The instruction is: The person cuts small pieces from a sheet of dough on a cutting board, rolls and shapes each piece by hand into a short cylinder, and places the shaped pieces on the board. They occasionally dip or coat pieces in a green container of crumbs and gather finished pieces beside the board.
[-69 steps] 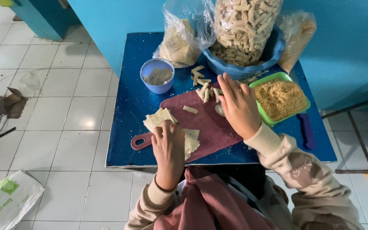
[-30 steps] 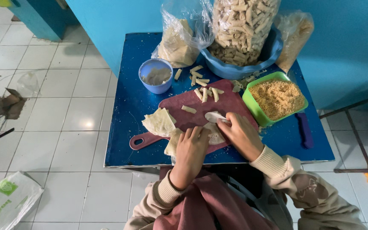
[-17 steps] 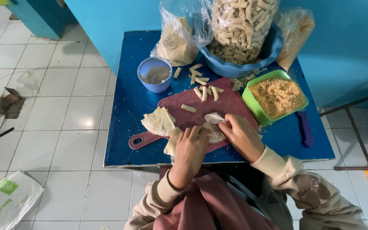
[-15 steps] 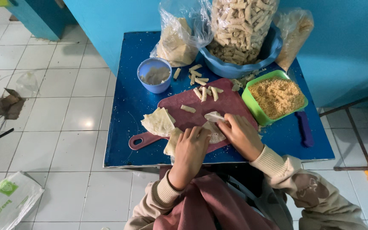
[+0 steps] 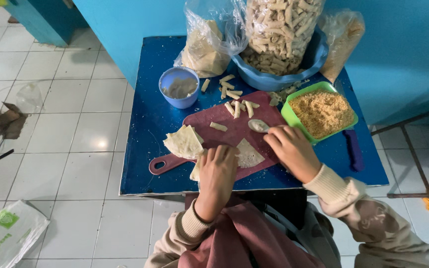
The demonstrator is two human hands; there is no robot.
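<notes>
Left hand (image 5: 218, 171) lies flat, fingers spread, pinning a thin wrapper sheet (image 5: 247, 154) on the maroon cutting board (image 5: 234, 131). Right hand (image 5: 290, 149) pinches a spoon (image 5: 258, 125). Sheet looks limp, light, tearable; best lifted by an edge. Beyond: green crumb tray (image 5: 294, 115).

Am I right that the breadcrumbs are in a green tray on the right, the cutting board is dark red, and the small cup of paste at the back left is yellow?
Not quite: the head view shows the small cup is light blue, not yellow. The green tray of breadcrumbs and the dark red cutting board are as you said.
</notes>
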